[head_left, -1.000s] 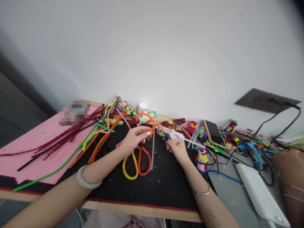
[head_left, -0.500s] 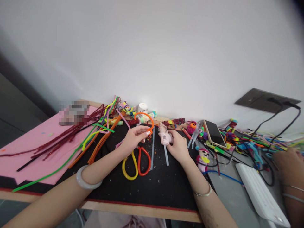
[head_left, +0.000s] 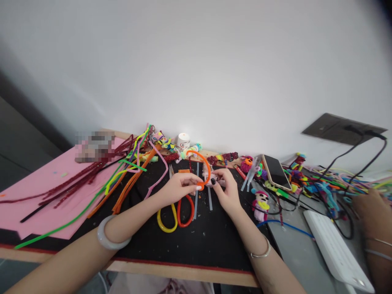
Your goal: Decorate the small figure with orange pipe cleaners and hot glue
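seemingly part-done, the orange pipe cleaner (head_left: 209,168) is bunched where the left hand (head_left: 181,188) pinches it, its arc unwound (whether the right hand (head_left: 228,193) pinches too, i can't tell).

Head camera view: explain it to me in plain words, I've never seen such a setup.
There is no machine here. A person works with two bare hands, seen by a camera worn on the head, looking forward and down. The left hand pinches a curved orange strip; the right hand is close beside it, but its exact grip is unclear. Scissors lie on the black mat. To the left, dark red stems lie across a pink sheet. To the right are a phone, a small figure and another person's hand.
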`<act>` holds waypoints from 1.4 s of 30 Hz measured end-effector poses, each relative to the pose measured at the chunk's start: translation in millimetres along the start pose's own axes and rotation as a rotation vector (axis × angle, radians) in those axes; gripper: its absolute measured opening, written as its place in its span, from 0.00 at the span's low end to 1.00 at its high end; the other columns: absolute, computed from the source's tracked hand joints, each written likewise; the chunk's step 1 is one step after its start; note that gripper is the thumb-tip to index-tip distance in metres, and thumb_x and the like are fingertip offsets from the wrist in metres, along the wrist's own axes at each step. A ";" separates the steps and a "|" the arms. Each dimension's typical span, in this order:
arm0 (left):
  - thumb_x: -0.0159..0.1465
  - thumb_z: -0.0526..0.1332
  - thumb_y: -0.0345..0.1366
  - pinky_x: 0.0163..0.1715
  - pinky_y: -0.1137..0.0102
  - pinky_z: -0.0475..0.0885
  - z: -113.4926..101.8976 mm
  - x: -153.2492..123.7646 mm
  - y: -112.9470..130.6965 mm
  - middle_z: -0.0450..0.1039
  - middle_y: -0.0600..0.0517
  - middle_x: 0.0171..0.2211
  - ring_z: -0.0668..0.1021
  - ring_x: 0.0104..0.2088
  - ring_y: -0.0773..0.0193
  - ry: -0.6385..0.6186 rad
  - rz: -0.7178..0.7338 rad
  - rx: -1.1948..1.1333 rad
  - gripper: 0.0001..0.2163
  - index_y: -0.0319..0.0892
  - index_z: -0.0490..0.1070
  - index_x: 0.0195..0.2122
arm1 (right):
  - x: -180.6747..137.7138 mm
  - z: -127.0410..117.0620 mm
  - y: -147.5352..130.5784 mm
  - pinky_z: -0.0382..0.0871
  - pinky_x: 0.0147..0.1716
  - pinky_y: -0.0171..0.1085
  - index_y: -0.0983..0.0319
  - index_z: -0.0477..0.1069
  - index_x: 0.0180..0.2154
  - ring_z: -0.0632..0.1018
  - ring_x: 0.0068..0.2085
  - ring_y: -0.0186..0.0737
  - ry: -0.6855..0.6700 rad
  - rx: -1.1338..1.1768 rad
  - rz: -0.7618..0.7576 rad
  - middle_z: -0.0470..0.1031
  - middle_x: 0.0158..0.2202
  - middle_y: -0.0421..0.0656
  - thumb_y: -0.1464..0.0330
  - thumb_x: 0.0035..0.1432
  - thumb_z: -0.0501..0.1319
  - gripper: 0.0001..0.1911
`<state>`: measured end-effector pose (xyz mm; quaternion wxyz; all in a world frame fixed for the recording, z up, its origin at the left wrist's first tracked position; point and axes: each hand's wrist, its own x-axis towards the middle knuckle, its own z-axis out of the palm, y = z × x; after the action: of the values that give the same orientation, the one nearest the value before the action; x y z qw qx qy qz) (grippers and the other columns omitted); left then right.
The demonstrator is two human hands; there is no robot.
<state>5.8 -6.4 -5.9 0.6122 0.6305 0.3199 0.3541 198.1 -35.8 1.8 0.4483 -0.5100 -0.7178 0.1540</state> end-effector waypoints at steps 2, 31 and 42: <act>0.55 0.62 0.36 0.28 0.72 0.71 2.8 -1.7 0.8 0.74 0.51 0.26 0.75 0.26 0.67 -0.065 0.002 0.039 0.10 0.38 0.74 0.37 | -2.3 3.9 -3.6 0.64 0.33 0.37 0.61 0.65 0.37 0.69 0.35 0.39 -0.010 0.045 0.014 0.67 0.34 0.43 0.68 0.54 0.56 0.07; 0.51 0.66 0.37 0.34 0.69 0.73 -4.1 4.5 -6.3 0.74 0.50 0.29 0.74 0.28 0.68 0.037 -0.096 -0.230 0.12 0.38 0.73 0.36 | -7.1 10.9 0.4 0.58 0.23 0.34 0.60 0.64 0.27 0.65 0.22 0.34 0.083 0.040 0.117 0.64 0.21 0.37 0.69 0.54 0.55 0.04; 0.52 0.66 0.33 0.30 0.76 0.68 -7.4 1.6 -3.2 0.71 0.53 0.28 0.73 0.26 0.73 -0.075 -0.201 -0.423 0.11 0.38 0.72 0.37 | -8.8 9.4 -2.3 0.55 0.23 0.34 0.61 0.63 0.24 0.62 0.22 0.33 0.043 0.046 0.093 0.60 0.20 0.37 0.68 0.57 0.54 0.09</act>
<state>0.5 -0.8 -8.9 0.7743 0.4659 0.2770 0.3266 189.9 -42.2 -6.0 0.4675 -0.5355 -0.6800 0.1799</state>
